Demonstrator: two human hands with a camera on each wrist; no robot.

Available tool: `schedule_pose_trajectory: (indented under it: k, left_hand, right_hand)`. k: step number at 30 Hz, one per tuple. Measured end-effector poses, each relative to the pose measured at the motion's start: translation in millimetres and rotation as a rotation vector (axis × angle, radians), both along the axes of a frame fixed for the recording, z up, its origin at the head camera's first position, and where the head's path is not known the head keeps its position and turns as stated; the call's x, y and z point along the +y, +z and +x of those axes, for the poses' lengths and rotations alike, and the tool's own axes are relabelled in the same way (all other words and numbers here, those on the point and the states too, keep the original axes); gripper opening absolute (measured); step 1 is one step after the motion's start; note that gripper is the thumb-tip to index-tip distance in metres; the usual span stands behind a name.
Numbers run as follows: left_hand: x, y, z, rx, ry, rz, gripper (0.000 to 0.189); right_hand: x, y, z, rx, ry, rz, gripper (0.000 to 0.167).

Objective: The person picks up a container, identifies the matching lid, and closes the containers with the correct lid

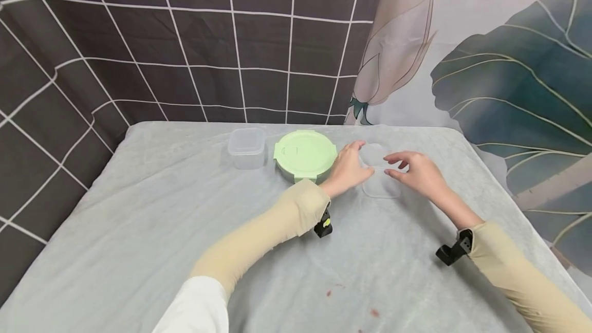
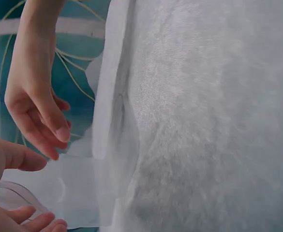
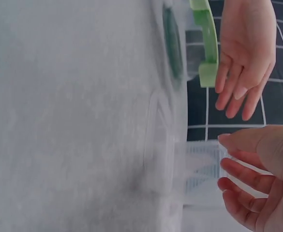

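Observation:
My left hand (image 1: 348,169) is beside a clear plastic container (image 1: 372,155), its fingers extended and thumb spread apart. Facing it from the other side is my right hand (image 1: 420,174), fingers loosely bent and tips close to the container's rim. In the right wrist view, the ribbed wall of the container (image 3: 201,166) shows just past those fingertips. A clear lid (image 1: 381,190) lies flat on the cloth in front of the container, below both hands. Neither hand grips anything. The left hand's wrist is close to a round container with a light green lid (image 1: 305,152).
A small translucent square container with its lid on (image 1: 247,149) stands left of the green-lidded one. All of them are near the back edge of a table covered with grey cloth (image 1: 277,261). Behind it hangs a dark curtain with a white grid (image 1: 199,40).

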State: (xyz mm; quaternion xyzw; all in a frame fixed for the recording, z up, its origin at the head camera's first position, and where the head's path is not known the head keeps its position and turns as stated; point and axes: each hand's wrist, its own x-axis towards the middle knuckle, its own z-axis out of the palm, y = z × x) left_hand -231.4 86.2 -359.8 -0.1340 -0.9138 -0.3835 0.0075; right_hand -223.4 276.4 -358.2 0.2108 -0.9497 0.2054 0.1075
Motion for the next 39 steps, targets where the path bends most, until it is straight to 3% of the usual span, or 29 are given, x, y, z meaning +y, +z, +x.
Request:
schedule_pose_trajectory:
  k: [10, 17, 22, 29, 39]
  left_hand:
    - [30.6, -5.4, -20.1, -0.221, 0.171, 0.192, 0.081]
    - [44.0, -7.3, -35.4, -0.295, 0.282, 0.247, 0.091]
    - [47.6, -8.2, -46.6, -0.324, 0.301, 0.261, 0.095]
    - [48.4, -17.5, -59.5, -0.358, 0.299, 0.296, 0.097]
    - [49.1, -18.3, -65.7, -0.354, 0.288, 0.29, 0.095]
  right_hand:
    - [19.8, -11.2, -14.0, -0.178, -0.051, 0.028, 0.04]
    - [27.0, -19.7, -24.3, -0.261, -0.066, 0.048, 0.052]
    - [29.1, -23.0, -28.1, -0.28, -0.072, 0.054, 0.056]
    - [29.0, -27.8, -30.8, -0.308, -0.044, 0.057, 0.057]
    - [27.7, -30.9, -32.6, -0.282, -0.004, 0.06, 0.051]
